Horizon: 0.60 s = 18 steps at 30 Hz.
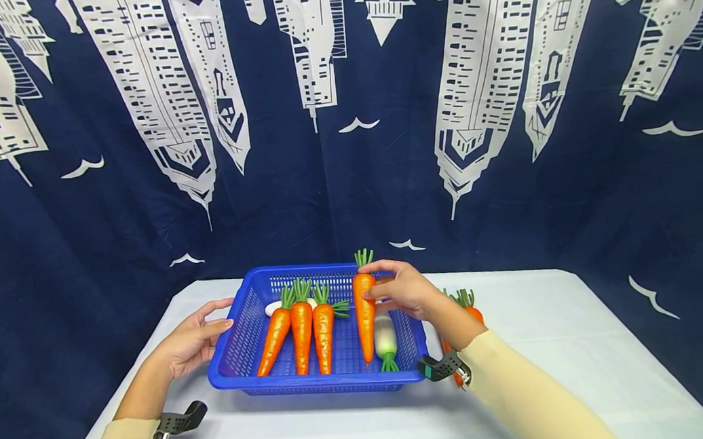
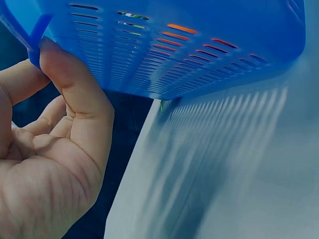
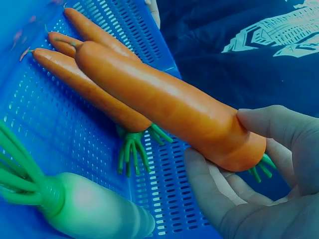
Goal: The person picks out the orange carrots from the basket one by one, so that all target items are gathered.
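Observation:
My right hand (image 1: pixel 408 290) pinches an orange carrot (image 1: pixel 365 320) near its green-topped end. The carrot hangs tip down over the right part of a blue plastic basket (image 1: pixel 320 381). My left hand (image 1: pixel 191 341) grips the basket's left rim between thumb and fingers, as the left wrist view shows at the rim (image 2: pixel 41 31). Inside the basket, three carrots (image 1: pixel 302 328) lie side by side with green tops towards the back. A white radish (image 1: pixel 384 333) with green leaves towards the front lies at the right. White pieces (image 1: pixel 272 308) show partly behind the carrots.
The basket stands on a white table (image 1: pixel 552 369). More carrots (image 1: pixel 474 313) lie to its right, partly hidden by my right forearm. A dark blue curtain (image 1: pixel 326 201) with white building prints hangs behind the table.

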Each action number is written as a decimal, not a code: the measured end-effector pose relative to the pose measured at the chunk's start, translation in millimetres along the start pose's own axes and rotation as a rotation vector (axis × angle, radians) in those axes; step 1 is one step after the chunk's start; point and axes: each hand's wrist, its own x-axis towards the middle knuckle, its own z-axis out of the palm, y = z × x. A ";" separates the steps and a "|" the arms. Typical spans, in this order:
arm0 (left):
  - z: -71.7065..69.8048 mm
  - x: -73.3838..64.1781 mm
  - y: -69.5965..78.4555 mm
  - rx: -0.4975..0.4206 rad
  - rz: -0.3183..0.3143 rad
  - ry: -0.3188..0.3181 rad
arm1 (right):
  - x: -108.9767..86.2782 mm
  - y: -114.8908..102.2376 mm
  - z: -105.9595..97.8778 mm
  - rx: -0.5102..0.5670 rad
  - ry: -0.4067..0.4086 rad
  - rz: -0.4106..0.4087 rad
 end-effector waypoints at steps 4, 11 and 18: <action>-0.4 0.7 -0.2 0.007 -0.010 0.010 | -2.0 0.4 -0.9 0.035 -0.002 -0.001; -1.4 1.1 0.3 0.006 -0.016 0.006 | -8.1 -1.2 -1.9 0.064 0.006 0.001; -1.9 0.9 -0.1 0.004 -0.013 -0.006 | -14.2 0.6 -5.5 0.065 0.010 -0.001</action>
